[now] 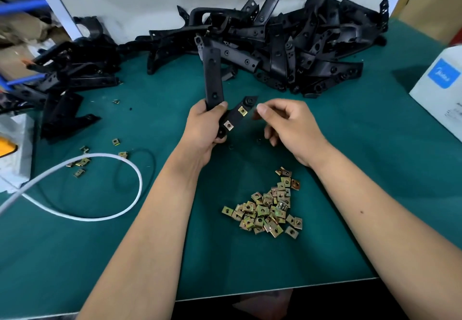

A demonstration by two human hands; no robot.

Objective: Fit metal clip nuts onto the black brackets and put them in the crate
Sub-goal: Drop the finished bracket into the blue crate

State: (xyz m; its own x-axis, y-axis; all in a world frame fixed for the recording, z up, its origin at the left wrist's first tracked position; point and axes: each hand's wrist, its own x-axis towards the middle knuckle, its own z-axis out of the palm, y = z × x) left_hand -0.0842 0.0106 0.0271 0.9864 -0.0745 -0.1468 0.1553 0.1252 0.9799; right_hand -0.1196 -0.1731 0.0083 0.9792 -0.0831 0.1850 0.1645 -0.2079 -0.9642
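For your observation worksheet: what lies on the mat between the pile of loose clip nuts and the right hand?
In the head view, only bare green mat lies between the clip nut pile and the right hand.

Where things lie on my table

My left hand (205, 129) holds a bracket (213, 79) above the middle of the table (100, 257), and my right hand (287, 124) is just beside it on the right. The clip nuts (266, 211) lie near me, the bracket heap (287, 44) far behind. A cable (120, 209) loops at left; a box (440, 92) stands at right.
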